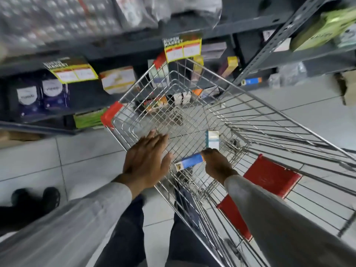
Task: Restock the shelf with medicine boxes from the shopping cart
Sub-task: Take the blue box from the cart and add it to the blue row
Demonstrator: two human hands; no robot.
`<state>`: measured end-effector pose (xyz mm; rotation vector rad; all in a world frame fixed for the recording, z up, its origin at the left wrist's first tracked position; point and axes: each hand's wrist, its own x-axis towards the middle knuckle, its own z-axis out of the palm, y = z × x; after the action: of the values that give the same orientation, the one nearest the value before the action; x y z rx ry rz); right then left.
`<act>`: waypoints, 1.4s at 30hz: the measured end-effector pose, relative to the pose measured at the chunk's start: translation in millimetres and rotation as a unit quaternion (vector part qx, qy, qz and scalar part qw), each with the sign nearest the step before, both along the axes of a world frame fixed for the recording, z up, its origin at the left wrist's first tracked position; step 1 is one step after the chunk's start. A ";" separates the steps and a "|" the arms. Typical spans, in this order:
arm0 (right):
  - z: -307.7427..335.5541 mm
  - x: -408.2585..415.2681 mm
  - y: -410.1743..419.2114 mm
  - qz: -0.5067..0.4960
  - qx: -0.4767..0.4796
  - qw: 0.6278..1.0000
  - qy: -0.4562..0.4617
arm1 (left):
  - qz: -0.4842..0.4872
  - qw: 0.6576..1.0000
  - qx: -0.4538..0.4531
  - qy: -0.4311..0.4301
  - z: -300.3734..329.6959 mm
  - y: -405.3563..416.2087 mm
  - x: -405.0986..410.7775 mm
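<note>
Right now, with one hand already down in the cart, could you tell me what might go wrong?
1. The right hand grips the blue box only at one end, so it may tip or slip free on the way up.
2. The white box stands just beyond that hand; lifting out could knock it over.
3. The left hand lies open over the cart rim; leaning there may roll the cart.
</note>
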<state>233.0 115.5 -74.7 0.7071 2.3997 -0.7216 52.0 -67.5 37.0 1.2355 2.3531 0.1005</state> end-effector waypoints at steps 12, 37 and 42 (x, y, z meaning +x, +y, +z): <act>-75.4 -15.4 -7.7 0.184 0.045 0.981 0.048 | 0.009 1.000 0.014 0.014 -9.2 -3.3 -0.1; 406.3 -148.0 -41.2 0.034 0.233 0.849 0.474 | 0.125 0.873 0.459 0.105 295.8 -68.5 -157.5; 488.7 -235.8 -57.5 0.079 0.198 0.804 0.554 | 0.149 0.828 0.478 0.252 373.1 -125.7 -246.2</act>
<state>-2.7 58.0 414.0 0.1789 3.7115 -0.6458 -194.3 -193.3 410.1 1.3768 3.0678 1.3550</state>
